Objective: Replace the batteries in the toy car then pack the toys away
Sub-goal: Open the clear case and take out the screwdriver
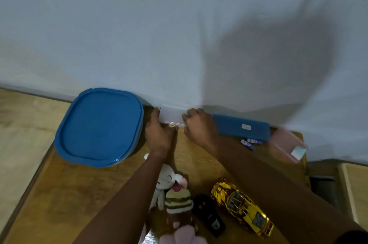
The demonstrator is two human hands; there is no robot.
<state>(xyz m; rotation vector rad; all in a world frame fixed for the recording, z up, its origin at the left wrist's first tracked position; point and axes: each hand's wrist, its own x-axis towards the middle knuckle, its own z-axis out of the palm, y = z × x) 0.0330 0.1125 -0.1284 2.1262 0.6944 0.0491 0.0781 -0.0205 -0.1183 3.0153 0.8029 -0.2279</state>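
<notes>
**both grips on clear box at wall; car untouched**

toy car (241, 206): lies on the worktop (79, 194) at 5 o'clock, just beside a black remote (209, 216) at its 9 o'clock. judged a light, hard, slick gold shell with thin trim that could snap; best held across the flanks, belly up for the battery hatch. loose batteries (249, 143) lie at 2 o'clock; small, and likely to roll.

clear box (172, 117): stands against the wall at 12 o'clock, between a blue tub (99, 126) at its 9 and a flat blue lid (242, 127) at its 3. judged thin, light and smooth, with walls that flex, so hold it at both ends.

left grip (159, 134): clamped on the box's left end, fingers up the side, thumb along the front edge. right grip (199, 126): knuckles up, fingers curled over the right end. both forearms reach straight out, over the plush toys (171, 184).
</notes>
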